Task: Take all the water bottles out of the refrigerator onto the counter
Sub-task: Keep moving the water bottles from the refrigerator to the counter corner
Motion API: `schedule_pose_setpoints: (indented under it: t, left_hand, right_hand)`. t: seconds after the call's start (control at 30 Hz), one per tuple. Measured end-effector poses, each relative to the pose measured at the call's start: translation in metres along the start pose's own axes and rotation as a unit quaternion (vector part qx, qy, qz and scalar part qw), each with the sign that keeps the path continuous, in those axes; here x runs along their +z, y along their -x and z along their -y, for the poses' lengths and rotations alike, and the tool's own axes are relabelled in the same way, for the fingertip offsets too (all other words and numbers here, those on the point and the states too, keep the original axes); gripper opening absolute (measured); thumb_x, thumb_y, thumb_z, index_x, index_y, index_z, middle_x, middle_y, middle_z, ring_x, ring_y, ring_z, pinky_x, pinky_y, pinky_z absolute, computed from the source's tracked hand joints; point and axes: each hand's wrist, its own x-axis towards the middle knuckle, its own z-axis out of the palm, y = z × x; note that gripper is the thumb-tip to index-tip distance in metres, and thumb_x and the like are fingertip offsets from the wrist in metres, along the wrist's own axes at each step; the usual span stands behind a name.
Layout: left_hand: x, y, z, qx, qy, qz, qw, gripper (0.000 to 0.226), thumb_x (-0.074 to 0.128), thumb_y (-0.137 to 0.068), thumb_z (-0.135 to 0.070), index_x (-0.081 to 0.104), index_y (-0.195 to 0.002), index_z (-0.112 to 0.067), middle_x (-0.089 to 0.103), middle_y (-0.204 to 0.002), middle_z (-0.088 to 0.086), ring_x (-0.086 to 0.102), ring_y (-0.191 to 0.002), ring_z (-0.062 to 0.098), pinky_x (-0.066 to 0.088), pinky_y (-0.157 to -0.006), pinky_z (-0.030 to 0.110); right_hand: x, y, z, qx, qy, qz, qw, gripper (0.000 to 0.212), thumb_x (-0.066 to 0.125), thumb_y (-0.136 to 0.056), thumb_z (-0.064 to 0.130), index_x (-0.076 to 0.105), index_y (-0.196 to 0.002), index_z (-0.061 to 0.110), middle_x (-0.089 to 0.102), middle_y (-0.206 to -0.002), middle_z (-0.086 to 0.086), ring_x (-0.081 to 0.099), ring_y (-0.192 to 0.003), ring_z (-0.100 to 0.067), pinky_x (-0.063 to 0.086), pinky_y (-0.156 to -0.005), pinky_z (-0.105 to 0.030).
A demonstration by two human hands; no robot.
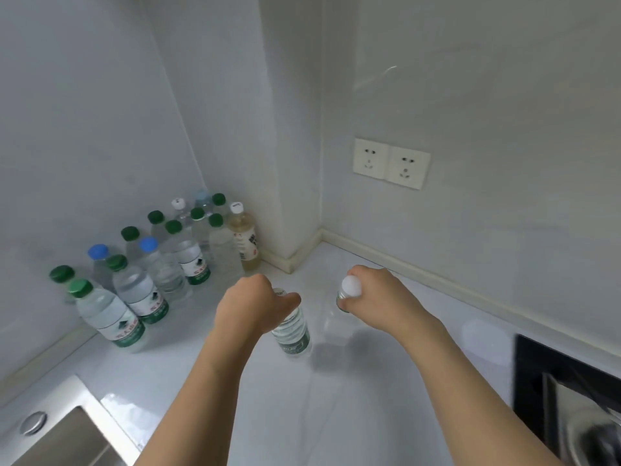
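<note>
1. Thirteen capped bottles (188,257) are grouped on the counter (302,415) at ten o'clock; two more are held at centre.
2. Label writing is too blurred to be read.
3. A green-labelled bottle (291,334) is gripped at its neck by the left hand (248,304).
4. A white-capped bottle (349,290) is clasped by the right hand (379,297), fingers curled.

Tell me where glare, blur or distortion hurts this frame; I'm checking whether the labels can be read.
Head view: wide-angle bending curves the wall edges; soft glare sheens the counter; the left hand hides its bottle's neck; the right hand covers most of the white-capped bottle; bottom-right corner is blurred.
</note>
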Motion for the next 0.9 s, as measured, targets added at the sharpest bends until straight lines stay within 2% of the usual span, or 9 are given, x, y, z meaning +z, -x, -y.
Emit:
schedule_pose_setpoints:
  t: [0.13, 0.27, 0.37, 0.5, 0.63, 0.77, 0.83, 0.9]
  left_hand:
    - [-0.011, -0.039, 0.052, -0.06, 0.019, -0.02, 0.998, 0.037, 0.056, -0.072, -0.044, 0.053, -0.067, -0.008, 0.064, -0.065, 0.006, 0.054, -0.056, 0.022, 0.042, -0.053, 0.025]
    - [-0.013, -0.069, 0.087, -0.1, 0.011, -0.038, 0.994, 0.034, 0.058, -0.074, -0.038, 0.045, -0.063, -0.009, 0.048, -0.059, 0.002, 0.044, -0.052, 0.019, 0.034, -0.048, 0.025]
    - [-0.014, -0.091, 0.106, -0.122, 0.031, -0.04, 0.991, 0.03, 0.059, -0.076, -0.035, 0.049, -0.065, -0.009, 0.051, -0.061, 0.002, 0.047, -0.055, 0.018, 0.033, -0.047, 0.024]
    - [-0.023, -0.121, 0.125, -0.109, 0.034, -0.032, 0.993, 0.029, 0.06, -0.075, -0.034, 0.048, -0.064, -0.01, 0.05, -0.061, 0.001, 0.044, -0.052, 0.017, 0.032, -0.045, 0.025]
    - [-0.034, -0.14, 0.138, -0.087, -0.006, -0.021, 0.996, 0.027, 0.059, -0.078, -0.033, 0.051, -0.071, -0.008, 0.053, -0.068, 0.003, 0.049, -0.061, 0.021, 0.035, -0.049, 0.026]
    - [-0.041, -0.156, 0.16, -0.092, -0.039, -0.057, 0.993, 0.022, 0.053, -0.081, -0.033, 0.051, -0.074, -0.012, 0.054, -0.072, 0.004, 0.057, -0.073, 0.027, 0.041, -0.058, 0.028]
    - [-0.046, -0.164, 0.171, -0.103, -0.024, -0.069, 0.992, 0.021, 0.051, -0.081, -0.03, 0.048, -0.07, -0.012, 0.052, -0.069, 0.005, 0.055, -0.069, 0.026, 0.04, -0.056, 0.028]
    - [-0.048, -0.17, 0.178, -0.103, -0.011, -0.067, 0.992, 0.022, 0.052, -0.082, -0.028, 0.046, -0.068, -0.012, 0.051, -0.066, 0.004, 0.052, -0.064, 0.023, 0.036, -0.052, 0.027]
  right_hand:
    - [0.034, -0.057, 0.054, -0.054, 0.02, 0.047, 0.997, 0.02, 0.066, -0.078, 0.031, 0.05, -0.087, 0.023, 0.06, -0.095, -0.002, 0.058, -0.084, -0.024, 0.037, -0.055, -0.027]
    - [0.068, -0.103, 0.093, -0.085, 0.023, 0.083, 0.993, 0.025, 0.066, -0.08, 0.025, 0.055, -0.103, 0.025, 0.06, -0.104, -0.001, 0.057, -0.089, -0.023, 0.044, -0.066, -0.028]
    - [0.09, -0.13, 0.109, -0.108, 0.036, 0.107, 0.988, 0.031, 0.064, -0.083, 0.019, 0.056, -0.112, 0.023, 0.06, -0.108, -0.003, 0.057, -0.092, -0.023, 0.048, -0.072, -0.03]
    - [0.111, -0.159, 0.127, -0.146, 0.055, 0.143, 0.977, 0.029, 0.065, -0.085, 0.018, 0.056, -0.113, 0.021, 0.06, -0.11, -0.006, 0.058, -0.096, -0.025, 0.052, -0.082, -0.038]
    - [0.12, -0.183, 0.153, -0.201, 0.095, 0.178, 0.959, 0.031, 0.064, -0.085, 0.018, 0.055, -0.115, 0.022, 0.06, -0.11, -0.006, 0.058, -0.098, -0.026, 0.051, -0.082, -0.036]
    - [0.134, -0.2, 0.18, -0.242, 0.111, 0.187, 0.946, 0.03, 0.063, -0.086, 0.017, 0.055, -0.115, 0.02, 0.06, -0.111, -0.007, 0.057, -0.099, -0.027, 0.047, -0.076, -0.033]
    - [0.14, -0.21, 0.194, -0.257, 0.118, 0.193, 0.94, 0.031, 0.061, -0.086, 0.013, 0.054, -0.116, 0.017, 0.06, -0.111, -0.009, 0.057, -0.098, -0.029, 0.042, -0.071, -0.031]
    - [0.146, -0.22, 0.206, -0.262, 0.119, 0.195, 0.938, 0.032, 0.06, -0.086, 0.009, 0.053, -0.115, 0.016, 0.06, -0.109, -0.009, 0.058, -0.097, -0.03, 0.045, -0.072, -0.032]
